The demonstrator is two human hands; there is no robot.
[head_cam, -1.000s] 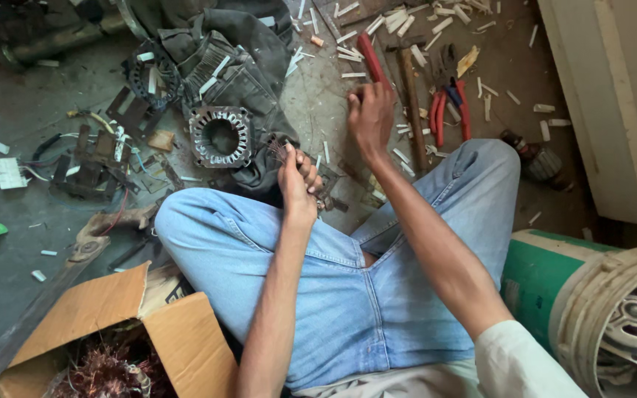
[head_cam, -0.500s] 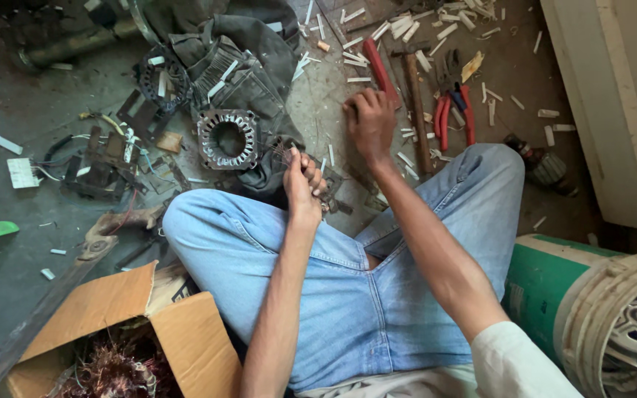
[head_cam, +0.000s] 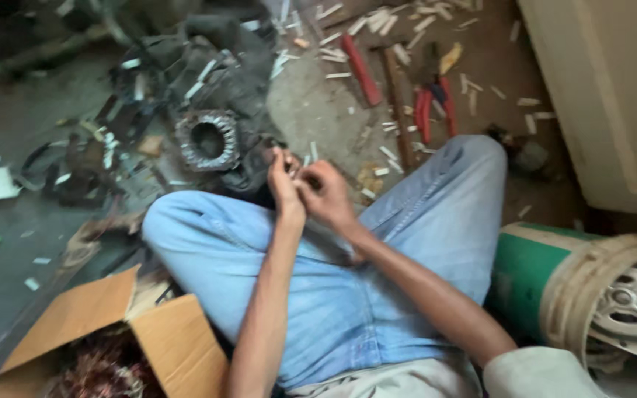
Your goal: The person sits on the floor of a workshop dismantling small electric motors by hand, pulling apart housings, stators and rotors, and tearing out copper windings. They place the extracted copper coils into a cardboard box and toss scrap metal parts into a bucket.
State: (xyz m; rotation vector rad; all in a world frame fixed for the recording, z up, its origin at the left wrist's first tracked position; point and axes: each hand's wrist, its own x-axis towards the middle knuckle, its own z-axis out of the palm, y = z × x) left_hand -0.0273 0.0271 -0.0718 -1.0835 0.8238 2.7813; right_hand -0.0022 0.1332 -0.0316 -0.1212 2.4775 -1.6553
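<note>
We bring both hands together above our knees. Our left hand (head_cam: 286,184) and right hand (head_cam: 327,193) touch, fingers curled around something small and pale; blur hides what it is. Just beyond the left hand sits a metal stator (head_cam: 207,140). Beyond the right hand lie red pliers (head_cam: 433,103) and a red screwdriver (head_cam: 363,70).

We're down on the floor of a motor repair workshop. A bare motor stator (head_cam: 206,140) sits among dark scrap parts (head_cam: 215,66), and short pale slivers (head_cam: 333,55) litter the concrete floor (head_cam: 318,110). Red-handled pliers (head_cam: 433,103) lie by a red-handled tool (head_cam: 363,70). A cardboard box (head_cam: 164,332) holds tangled copper wire (head_cam: 97,368), and a green drum (head_cam: 532,269) stands close by.
</note>
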